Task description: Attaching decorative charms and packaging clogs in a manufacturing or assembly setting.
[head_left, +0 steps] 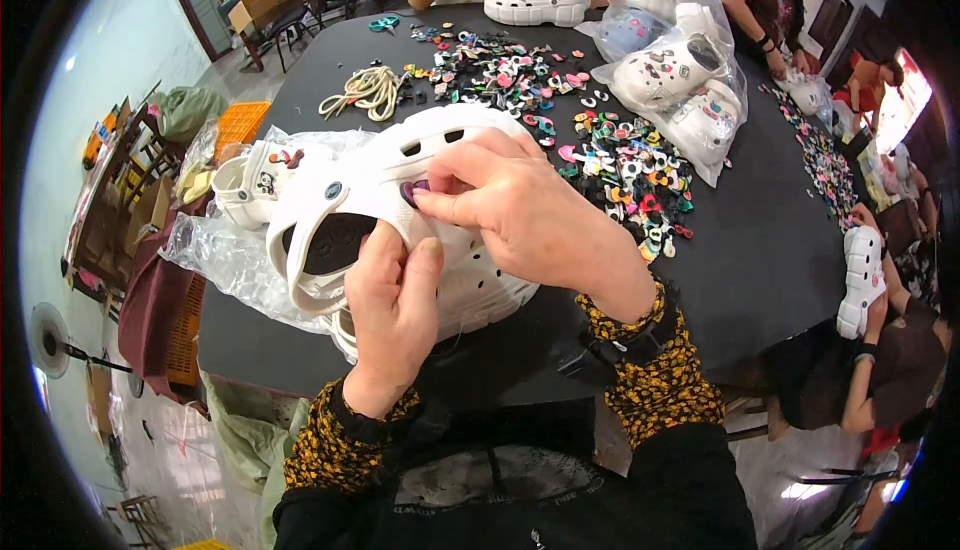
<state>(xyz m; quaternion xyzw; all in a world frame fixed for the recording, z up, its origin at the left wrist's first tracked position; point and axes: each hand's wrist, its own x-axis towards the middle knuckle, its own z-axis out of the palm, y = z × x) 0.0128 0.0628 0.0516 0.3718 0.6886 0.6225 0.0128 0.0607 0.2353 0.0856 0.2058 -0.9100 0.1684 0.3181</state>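
Note:
A white foam clog [455,128] with a heel strap is held above a clear plastic bag on the black table. My left hand [392,295] grips its side edge by the foot opening, thumb outside and fingers reaching in. With thumb and index finger, my right hand [530,205] pinches a small purple shoe charm [412,191] against a hole in the clog's upper. The charm's stem is out of sight. Under and beside the held clog lie more white clogs, one [252,190] carrying character charms.
Piles of colourful shoe charms [500,68] spread across the black table [740,250]. A cord bundle [365,93] and teal scissors [384,23] lie at the far left. Bagged white clogs [680,80] stand at the far right. Several people work around the table, one handling a clog [538,2] opposite me.

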